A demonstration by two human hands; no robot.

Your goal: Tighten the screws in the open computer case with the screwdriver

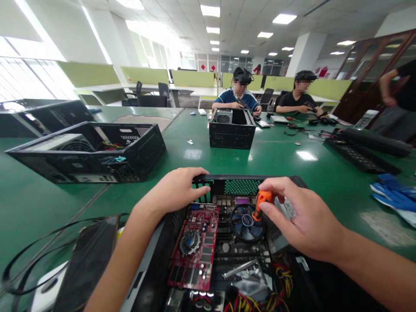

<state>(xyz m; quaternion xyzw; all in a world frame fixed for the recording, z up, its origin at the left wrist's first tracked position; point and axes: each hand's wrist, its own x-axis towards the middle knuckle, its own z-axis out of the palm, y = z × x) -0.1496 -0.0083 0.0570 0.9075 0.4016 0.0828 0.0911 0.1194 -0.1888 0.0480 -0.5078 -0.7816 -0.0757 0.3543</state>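
An opened black computer case lies in front of me. My left hand rests on its far left rim beside the slotted back panel, thumb and fingers apart. In my right hand is an orange and black screwdriver, pinched by the handle and tilted. It stands over the round CPU fan; its tip cannot be made out. To the left of the fan sits a red graphics card with a small silver fan. Coloured power cables and a metal bracket lie in the near part of the case.
Another opened case lies at the left, a third stands ahead on the green table. Two co-workers sit across, hands on small items. Blue gloves and black panels lie right. A dark panel with straps lies near left.
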